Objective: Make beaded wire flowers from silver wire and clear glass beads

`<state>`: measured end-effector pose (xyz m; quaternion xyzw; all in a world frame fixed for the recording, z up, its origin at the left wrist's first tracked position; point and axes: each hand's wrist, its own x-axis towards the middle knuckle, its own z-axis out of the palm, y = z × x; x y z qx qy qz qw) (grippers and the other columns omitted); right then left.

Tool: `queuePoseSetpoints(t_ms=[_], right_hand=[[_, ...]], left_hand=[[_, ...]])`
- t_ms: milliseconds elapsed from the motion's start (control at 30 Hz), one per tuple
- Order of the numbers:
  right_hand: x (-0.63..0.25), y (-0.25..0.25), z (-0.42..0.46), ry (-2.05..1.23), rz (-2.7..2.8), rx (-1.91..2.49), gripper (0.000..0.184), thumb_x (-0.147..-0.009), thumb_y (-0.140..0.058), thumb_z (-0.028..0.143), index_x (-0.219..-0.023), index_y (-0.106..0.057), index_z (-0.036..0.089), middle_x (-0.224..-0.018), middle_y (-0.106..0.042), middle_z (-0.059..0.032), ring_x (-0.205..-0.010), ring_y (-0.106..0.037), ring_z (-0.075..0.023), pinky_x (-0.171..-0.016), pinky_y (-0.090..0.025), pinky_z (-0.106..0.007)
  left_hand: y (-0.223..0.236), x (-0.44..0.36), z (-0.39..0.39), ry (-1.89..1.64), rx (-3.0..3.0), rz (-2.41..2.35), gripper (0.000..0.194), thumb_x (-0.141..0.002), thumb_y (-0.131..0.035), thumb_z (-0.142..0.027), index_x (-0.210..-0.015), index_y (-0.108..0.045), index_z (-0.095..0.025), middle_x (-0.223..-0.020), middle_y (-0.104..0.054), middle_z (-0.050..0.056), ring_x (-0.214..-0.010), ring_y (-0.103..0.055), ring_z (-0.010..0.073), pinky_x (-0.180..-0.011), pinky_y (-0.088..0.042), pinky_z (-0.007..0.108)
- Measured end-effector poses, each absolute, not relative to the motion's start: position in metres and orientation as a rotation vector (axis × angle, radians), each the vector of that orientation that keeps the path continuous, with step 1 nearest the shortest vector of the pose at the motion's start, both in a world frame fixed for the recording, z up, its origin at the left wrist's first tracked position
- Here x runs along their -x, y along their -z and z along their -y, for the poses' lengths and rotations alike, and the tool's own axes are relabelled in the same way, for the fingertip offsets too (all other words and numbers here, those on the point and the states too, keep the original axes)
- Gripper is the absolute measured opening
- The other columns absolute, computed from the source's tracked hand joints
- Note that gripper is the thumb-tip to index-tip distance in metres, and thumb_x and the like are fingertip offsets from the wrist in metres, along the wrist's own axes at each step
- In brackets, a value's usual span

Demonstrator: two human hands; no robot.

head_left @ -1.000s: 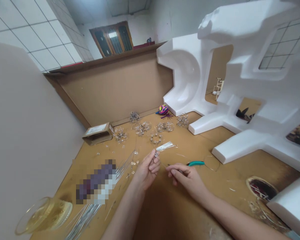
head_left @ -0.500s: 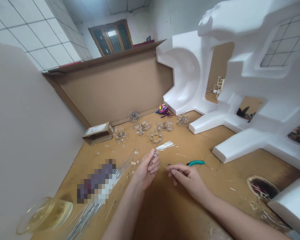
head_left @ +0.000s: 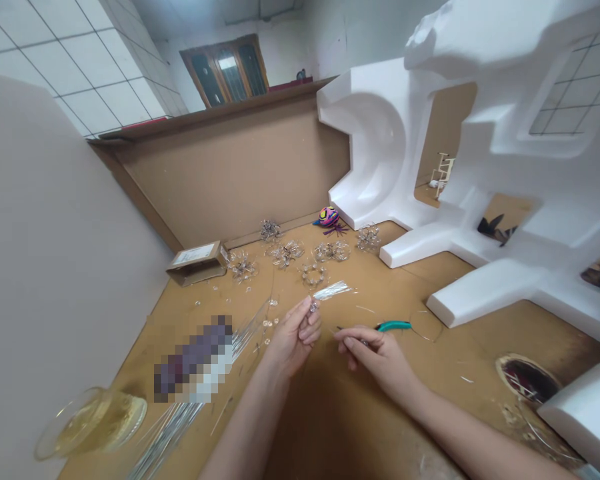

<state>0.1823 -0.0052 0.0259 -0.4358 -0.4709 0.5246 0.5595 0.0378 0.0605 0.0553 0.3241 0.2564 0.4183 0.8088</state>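
Note:
My left hand [head_left: 297, 332] is closed in a pinch on a small clear bead [head_left: 314, 306] near the middle of the table. A little to its right, my right hand [head_left: 365, 343] is closed around pliers. Their teal handle [head_left: 394, 325] sticks out behind the hand, and a dark tip shows by the fingers; the rest is covered. A thin wire end seems to show at the right fingertips, too fine to be sure. Just beyond the left hand lies a bundle of short silver wires [head_left: 333, 290]. Loose clear beads [head_left: 267, 324] are scattered left of that hand.
Several wire-and-bead pieces [head_left: 286, 253] stand farther back, near a colourful woven ball [head_left: 329, 217]. At left are an open cardboard box [head_left: 200, 262], long metal wires [head_left: 167, 440] and a tilted glass bowl [head_left: 87, 423]. White moulded foam [head_left: 460, 293] borders the right; a round hole [head_left: 527, 379] pierces the table.
The view has shifted very slightly. Both hands keep nearly the same pose and grip, with the bead still pinched in the left fingers.

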Motion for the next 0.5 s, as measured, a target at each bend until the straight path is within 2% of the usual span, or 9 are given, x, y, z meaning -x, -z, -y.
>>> queuePoseSetpoints(t_ms=[233,500], right_hand=[[-0.1815,-0.0305,0.0061,-1.281,1.058,1.016,0.023,-0.067,-0.062,0.037,-0.075,-0.069,0.017,-0.063,-0.060,-0.0004,-0.044,-0.049,-0.0081,-0.050,-0.039,-0.024],[-0.1859,-0.0252,0.0040,-1.475,0.966,0.876,0.025,-0.073,-0.062,0.038,-0.084,-0.068,0.017,-0.071,-0.063,-0.0010,-0.049,-0.050,-0.0075,-0.054,-0.039,-0.024]], left_hand=[[-0.0548,-0.0383,-0.0583,-0.909,-0.756,-0.557,0.019,-0.082,-0.054,-0.030,-0.077,-0.054,-0.011,-0.053,-0.038,-0.007,-0.036,-0.022,-0.0013,-0.035,-0.019,0.012],[-0.0605,-0.0378,-0.0537,-0.990,-1.067,-0.791,0.022,-0.075,-0.061,-0.034,-0.076,-0.058,-0.012,-0.058,-0.051,-0.004,-0.038,-0.034,0.0016,-0.038,-0.025,0.016]])
